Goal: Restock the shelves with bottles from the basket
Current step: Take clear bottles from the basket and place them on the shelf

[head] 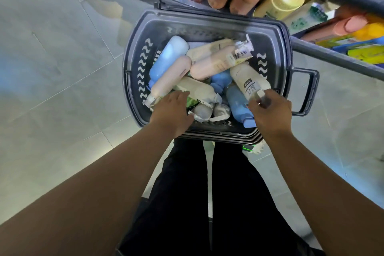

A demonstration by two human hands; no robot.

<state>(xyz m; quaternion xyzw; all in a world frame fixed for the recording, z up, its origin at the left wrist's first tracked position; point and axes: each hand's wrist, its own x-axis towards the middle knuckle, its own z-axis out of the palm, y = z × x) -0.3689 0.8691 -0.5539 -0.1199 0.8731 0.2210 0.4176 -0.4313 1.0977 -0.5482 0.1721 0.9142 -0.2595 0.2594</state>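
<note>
Hands over basket [207, 19].
Right hand [272, 112] pinches cream bottle [247, 81] cap; left hand [171, 110] rests flat on bottles [199, 89], near edge.

Shot from a single wide-angle camera worn on the head, pointed steeply down and a little forward. Close over the dark basket [207, 19], with left hand [172, 110] and right hand [270, 112] mid-frame and forearms [93, 183] filling the lower corners. Bounded at top right by shelves [332, 56], at left by floor [62, 58] bowed by the lens.
</note>
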